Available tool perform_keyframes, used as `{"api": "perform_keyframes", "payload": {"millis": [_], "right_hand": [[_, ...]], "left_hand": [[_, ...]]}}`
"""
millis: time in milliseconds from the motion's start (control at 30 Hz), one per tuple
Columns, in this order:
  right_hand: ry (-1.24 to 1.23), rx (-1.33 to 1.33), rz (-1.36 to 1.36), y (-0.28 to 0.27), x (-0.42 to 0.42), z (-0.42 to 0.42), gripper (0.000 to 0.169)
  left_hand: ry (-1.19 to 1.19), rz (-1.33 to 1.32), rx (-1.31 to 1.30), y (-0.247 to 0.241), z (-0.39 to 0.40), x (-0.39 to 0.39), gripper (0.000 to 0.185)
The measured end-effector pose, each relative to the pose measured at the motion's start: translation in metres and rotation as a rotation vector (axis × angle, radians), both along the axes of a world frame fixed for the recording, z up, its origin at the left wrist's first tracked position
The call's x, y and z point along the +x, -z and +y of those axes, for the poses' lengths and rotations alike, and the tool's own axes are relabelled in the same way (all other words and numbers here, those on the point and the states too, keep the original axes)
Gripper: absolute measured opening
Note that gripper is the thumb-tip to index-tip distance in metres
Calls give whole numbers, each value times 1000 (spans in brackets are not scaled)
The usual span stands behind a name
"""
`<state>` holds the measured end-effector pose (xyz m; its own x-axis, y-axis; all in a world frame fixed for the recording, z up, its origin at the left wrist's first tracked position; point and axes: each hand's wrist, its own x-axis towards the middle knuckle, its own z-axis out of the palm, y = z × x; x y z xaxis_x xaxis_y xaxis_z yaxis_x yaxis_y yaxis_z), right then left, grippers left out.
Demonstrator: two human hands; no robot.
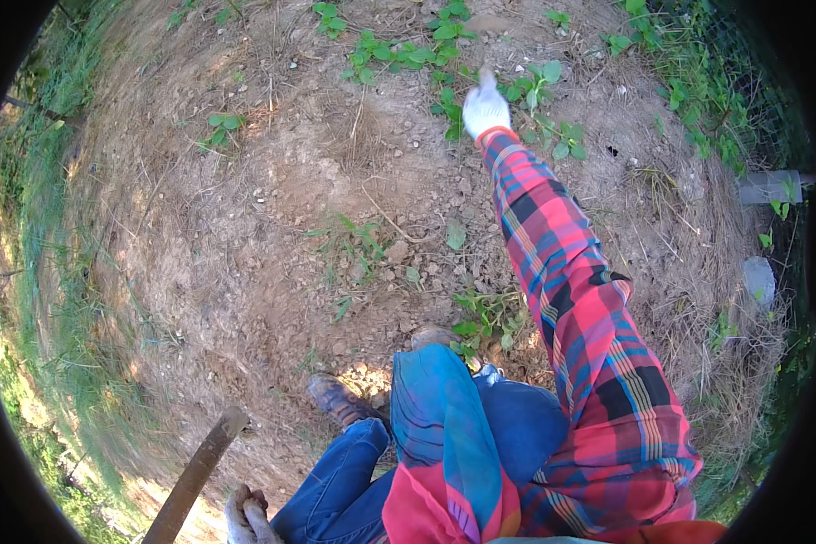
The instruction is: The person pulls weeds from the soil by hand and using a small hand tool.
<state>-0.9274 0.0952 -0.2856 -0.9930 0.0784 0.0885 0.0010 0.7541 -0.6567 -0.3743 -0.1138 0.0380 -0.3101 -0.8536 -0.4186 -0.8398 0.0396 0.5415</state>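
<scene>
My right hand [486,111], in a white knit glove with an orange cuff, reaches out over leafy green weeds [532,85] at the top of the view. Its fingers are blurred against the soil, and whether they grip a stem cannot be told. At the bottom left is my left hand [250,518], in a dirty glove with its fingers curled. A worn wooden handle [194,476] stands out beside it, with a gap between the two; its lower part is cut off by the frame.
Low creeping weeds [408,54] spread at the top. Uprooted-looking leaves [486,319] lie near my boots [343,400]. Tall grass [61,326] borders the left; a mesh fence [755,81], a concrete post [772,187] and a pale block [759,282] line the right.
</scene>
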Motion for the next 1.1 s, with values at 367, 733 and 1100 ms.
{"api": "perform_keyframes", "payload": {"millis": [367,733,1100], "right_hand": [[-543,-62,-52,-15,220,84,54],[-97,114,-79,-11,-29,-14,46],[-674,-265,-343,-20,220,60,48]], "left_hand": [[52,-5,-16,-4,2,-8,31],[121,-111,11,-6,1,-5,34],[70,15,-25,4,-3,13,32]]}}
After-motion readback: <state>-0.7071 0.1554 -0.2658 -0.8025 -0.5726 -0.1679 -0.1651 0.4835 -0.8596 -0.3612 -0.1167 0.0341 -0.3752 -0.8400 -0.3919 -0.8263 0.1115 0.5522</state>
